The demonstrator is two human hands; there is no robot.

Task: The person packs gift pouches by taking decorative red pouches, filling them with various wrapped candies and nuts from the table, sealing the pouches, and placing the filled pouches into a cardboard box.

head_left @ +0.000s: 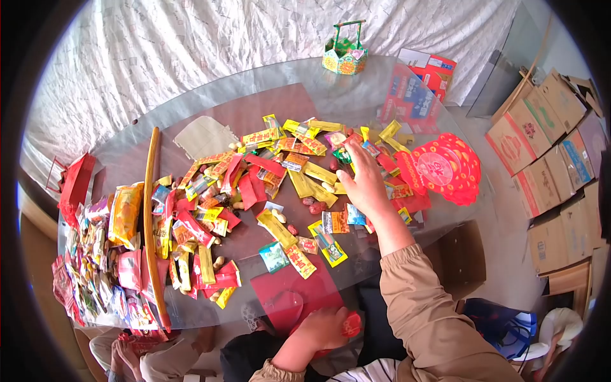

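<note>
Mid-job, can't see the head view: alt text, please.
The person's right hand is open over wrapped snacks and peanuts scattered on a glass-topped table, while the left hand holds something red near the lap. A wooden stick separates the snacks from a heap of packets on the left; a green basket stands at the far edge.

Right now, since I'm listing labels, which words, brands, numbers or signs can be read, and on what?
None reads with certainty.
Yellow wrappers: red characters, too small.
Red scalloped decoration: central character, too blurred.
Cardboard boxes: printing, too blurred.
Red-and-white packaging: printing, too blurred.
</note>
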